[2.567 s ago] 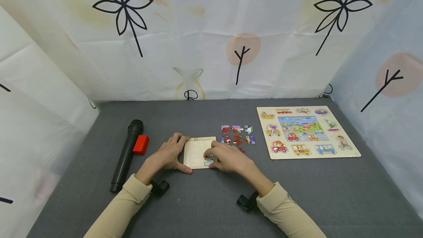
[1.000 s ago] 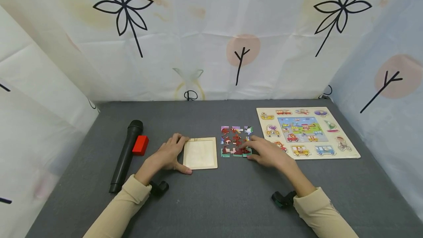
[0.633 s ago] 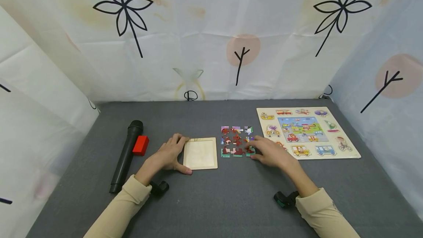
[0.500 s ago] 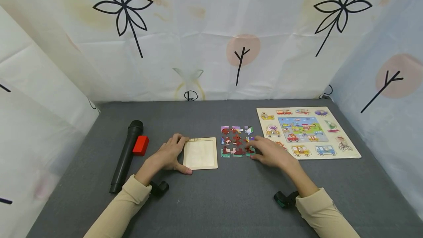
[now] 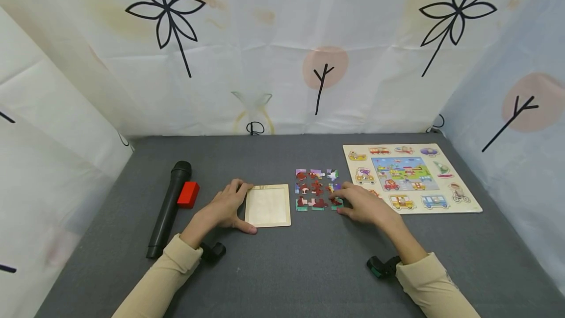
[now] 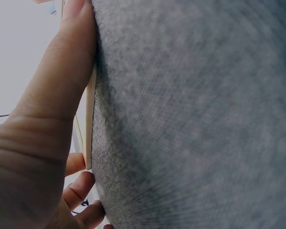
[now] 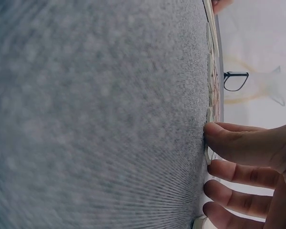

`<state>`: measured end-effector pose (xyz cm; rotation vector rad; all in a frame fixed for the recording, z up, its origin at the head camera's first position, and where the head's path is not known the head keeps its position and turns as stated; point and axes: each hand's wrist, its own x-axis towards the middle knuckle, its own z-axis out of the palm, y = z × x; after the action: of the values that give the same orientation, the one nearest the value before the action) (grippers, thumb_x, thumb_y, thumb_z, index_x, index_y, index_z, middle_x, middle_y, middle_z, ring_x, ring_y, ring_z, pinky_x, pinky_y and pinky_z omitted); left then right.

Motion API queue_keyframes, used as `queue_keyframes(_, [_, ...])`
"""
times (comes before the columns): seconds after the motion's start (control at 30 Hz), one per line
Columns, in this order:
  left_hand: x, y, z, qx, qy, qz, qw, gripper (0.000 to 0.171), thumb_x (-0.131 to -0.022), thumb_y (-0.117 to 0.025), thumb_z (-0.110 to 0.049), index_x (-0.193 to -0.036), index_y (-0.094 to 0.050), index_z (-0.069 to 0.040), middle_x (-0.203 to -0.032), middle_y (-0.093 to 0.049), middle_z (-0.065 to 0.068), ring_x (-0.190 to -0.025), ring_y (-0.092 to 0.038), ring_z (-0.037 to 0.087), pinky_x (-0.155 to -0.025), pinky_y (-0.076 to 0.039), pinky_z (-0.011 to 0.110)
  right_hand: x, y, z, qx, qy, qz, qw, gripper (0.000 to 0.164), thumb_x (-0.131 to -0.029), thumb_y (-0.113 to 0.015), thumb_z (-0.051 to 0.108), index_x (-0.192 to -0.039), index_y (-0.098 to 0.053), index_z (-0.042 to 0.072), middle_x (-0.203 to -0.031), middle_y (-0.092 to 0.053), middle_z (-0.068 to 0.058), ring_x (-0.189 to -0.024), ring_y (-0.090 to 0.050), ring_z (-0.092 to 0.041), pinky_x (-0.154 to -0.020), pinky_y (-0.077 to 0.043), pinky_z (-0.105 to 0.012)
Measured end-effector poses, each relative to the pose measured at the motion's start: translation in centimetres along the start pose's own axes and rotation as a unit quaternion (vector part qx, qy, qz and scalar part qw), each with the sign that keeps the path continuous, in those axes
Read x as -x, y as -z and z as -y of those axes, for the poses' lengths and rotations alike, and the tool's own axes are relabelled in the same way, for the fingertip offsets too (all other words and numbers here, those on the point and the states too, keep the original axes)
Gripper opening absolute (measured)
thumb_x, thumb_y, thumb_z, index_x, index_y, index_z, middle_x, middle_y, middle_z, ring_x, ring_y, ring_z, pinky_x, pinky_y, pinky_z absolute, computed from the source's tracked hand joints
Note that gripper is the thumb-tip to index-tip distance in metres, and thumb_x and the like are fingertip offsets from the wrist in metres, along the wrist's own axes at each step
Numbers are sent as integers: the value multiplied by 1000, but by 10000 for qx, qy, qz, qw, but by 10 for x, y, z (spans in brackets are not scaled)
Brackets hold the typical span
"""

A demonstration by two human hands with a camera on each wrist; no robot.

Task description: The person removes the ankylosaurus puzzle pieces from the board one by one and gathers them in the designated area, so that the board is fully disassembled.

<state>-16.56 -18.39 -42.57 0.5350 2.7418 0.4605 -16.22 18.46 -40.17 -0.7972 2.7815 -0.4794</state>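
A small wooden puzzle tray (image 5: 267,206) lies bare inside its rim. My left hand (image 5: 222,207) holds its left side, thumb at the near corner and fingers at the far one. In the left wrist view the thumb (image 6: 57,71) lies along the tray's pale edge (image 6: 89,119). Right of the tray, jigsaw pieces (image 5: 317,188) lie in three spaced rows showing a red-brown figure. My right hand (image 5: 367,204) pinches the near-right puzzle piece (image 5: 336,205), low at the table. The right wrist view shows the thumb (image 7: 238,143) against that piece's edge, partly hidden by fingers.
A larger wooden vehicle puzzle board (image 5: 459,205) lies at the right, partly under the right hand in the head view. At the left lie a black microphone (image 5: 165,215) and a red block (image 5: 188,194). White patterned cloth (image 5: 282,38) encloses the grey table.
My right hand has carried a piece from the tray rightward to the near row, leaving the tray bare. It has since slid the near-right piece slightly right. The left hand stays put.
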Motion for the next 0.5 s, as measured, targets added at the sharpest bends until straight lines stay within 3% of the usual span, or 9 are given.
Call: queue_keyframes(0.5, [1, -1, 4, -52, -36, 73, 10000, 120, -66, -90, -61, -156, -32, -8, -151, -35, 22, -132, -45, 40, -108, -40, 61, 0, -1, 0, -57, 35, -76, 9999, 33, -93, -75, 13, -125, -72, 8, -94, -58, -4, -73, -40, -11, -64, -34, -25])
